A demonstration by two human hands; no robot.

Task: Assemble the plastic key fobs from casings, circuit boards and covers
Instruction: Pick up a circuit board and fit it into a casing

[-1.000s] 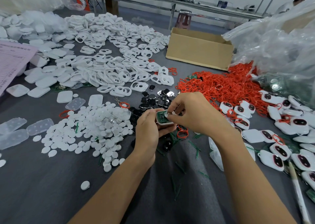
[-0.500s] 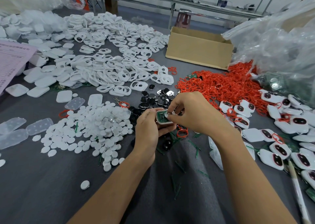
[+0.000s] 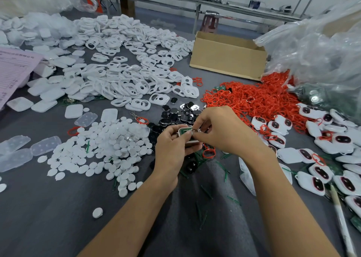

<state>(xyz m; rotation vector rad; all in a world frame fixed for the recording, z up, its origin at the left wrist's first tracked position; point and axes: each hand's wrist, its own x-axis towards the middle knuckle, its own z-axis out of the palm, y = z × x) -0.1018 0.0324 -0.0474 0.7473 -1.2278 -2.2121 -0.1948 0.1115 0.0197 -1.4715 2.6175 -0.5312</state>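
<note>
— Where does the white casing (image 3: pixel 190 140) sit?
— The left hand (image 3: pixel 172 149) grips it just above the worktop (image 3: pixel 48 208), long axis left to right, green circuit board (image 3: pixel 185 131) facing up.
— And the right hand (image 3: pixel 220 131)?
— It is nearer the board's right end, and its fingers (image 3: pixel 198 123) pinch the board there. The contact itself is hidden, too small to read.

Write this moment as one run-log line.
phase: assembling | left hand: holds casing | right hand: pinches circuit board | finished fobs: piled right
</note>
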